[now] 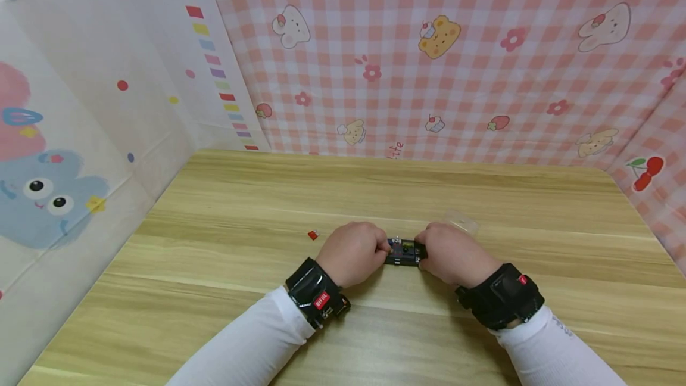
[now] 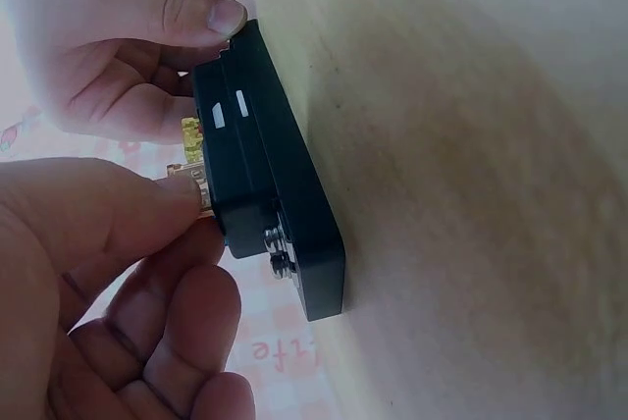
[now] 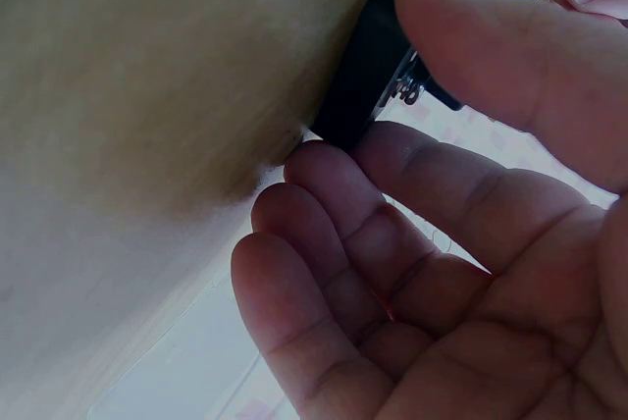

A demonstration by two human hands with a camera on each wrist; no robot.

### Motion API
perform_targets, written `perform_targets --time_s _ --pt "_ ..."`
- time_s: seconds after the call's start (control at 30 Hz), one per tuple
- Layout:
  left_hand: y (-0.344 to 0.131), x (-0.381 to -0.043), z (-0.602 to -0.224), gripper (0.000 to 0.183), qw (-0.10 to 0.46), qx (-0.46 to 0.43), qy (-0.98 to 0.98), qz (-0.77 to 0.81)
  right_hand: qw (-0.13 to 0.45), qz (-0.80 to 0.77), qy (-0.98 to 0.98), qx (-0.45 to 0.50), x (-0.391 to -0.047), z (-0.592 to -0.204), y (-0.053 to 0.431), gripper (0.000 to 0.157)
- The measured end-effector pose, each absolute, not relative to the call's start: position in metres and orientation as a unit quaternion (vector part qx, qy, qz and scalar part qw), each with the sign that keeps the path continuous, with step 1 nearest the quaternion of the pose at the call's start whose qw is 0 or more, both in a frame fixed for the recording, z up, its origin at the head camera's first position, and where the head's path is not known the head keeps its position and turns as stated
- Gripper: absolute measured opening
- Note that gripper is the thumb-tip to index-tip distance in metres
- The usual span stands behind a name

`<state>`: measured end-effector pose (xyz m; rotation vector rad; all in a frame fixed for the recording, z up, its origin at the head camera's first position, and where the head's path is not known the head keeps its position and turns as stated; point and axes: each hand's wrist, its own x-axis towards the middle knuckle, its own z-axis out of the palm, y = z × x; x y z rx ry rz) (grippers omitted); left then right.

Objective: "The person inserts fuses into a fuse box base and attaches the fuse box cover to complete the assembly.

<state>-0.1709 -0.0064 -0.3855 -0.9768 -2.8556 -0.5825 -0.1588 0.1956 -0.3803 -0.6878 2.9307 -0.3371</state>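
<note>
A small black rectangular device (image 1: pixel 405 253) with metal screw terminals lies between my hands, low over the table. My left hand (image 1: pixel 354 253) pinches a small copper-coloured metal piece (image 2: pixel 203 191) at the device's upper side, between thumb and index finger. Beside that piece a yellow part (image 2: pixel 191 137) sticks up. My right hand (image 1: pixel 452 253) grips the opposite end of the device, thumb on top and index finger at its edge. In the right wrist view, silver terminal hardware (image 3: pixel 408 88) shows next to the thumb, and the other fingers curl loosely underneath.
A tiny red piece (image 1: pixel 313 234) lies on the table left of my left hand. A clear plastic cover (image 1: pixel 462 221) rests behind my right hand. The wood-grain table (image 1: pixel 236 195) meets a pink checked cloth (image 1: pixel 332 76) at the back.
</note>
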Motion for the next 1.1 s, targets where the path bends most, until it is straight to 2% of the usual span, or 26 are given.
perform_targets --time_s 1.1 --pt "-0.0041 -0.1698 -0.3851 0.011 0.034 -0.320 -0.931 -0.171 0.065 -0.105 0.968 -0.220 -0.1590 -0.3800 0.1945 0.015"
